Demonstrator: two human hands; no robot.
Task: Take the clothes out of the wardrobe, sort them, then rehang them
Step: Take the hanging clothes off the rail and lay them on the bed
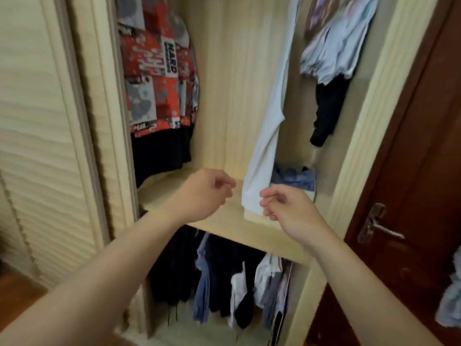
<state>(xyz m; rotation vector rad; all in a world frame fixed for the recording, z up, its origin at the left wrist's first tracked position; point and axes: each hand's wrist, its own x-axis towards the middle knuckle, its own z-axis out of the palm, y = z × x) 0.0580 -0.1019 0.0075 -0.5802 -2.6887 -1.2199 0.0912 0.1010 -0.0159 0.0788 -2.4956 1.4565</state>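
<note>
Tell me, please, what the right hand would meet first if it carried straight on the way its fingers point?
Probably the long pale-blue hanging garment, whose lower end hangs just beyond the right hand; depth is unclear.

Both hands, left hand (203,193) and right hand (290,208), hover loosely curled before the wardrobe shelf (224,221), the pale garment (264,146) hanging just above it.

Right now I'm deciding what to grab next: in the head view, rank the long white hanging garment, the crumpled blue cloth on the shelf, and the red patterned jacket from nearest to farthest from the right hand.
1. Long white hanging garment: its hem hangs just beside the right hand.
2. Crumpled blue cloth: on the shelf, just above the hand.
3. Red patterned jacket: far upper left.
</note>
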